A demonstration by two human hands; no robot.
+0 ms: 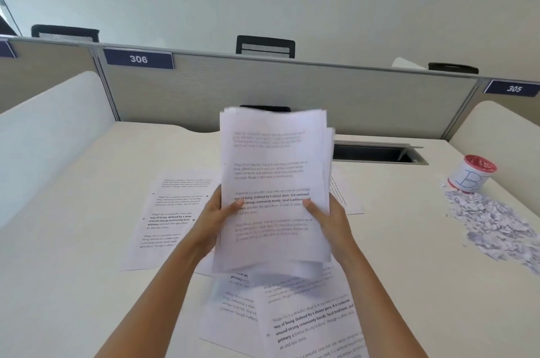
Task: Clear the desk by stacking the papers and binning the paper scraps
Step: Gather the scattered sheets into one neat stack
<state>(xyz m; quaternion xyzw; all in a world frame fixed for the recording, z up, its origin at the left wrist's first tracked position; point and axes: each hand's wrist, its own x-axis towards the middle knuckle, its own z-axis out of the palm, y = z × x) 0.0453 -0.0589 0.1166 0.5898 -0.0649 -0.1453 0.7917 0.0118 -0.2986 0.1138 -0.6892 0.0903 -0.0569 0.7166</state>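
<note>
The white tabletop [409, 270] carries shredded paper scraps [491, 226] at 3 o'clock. My left hand [210, 220] and right hand [330, 220] grip the upright bundle of white printed papers [274, 170] at centre, probably to square it.

A stack of papers [274, 182] stands up in the air in the middle. The sheets are white with small black words, and their top edges do not line up. The left hand [213, 220] grips its left side and the right hand [330, 220] grips its right side, thumbs on the front.

At 9 o'clock from the stack, one loose sheet [166, 220] lies flat. At 6 o'clock, more sheets [306, 319] lie flat, one over another. Far off at 3 o'clock lies a pile of paper scraps [491, 226]. At 2 o'clock a white cup [472, 175] with a red top and a big letter B stands up, at the pile's far end.
</note>
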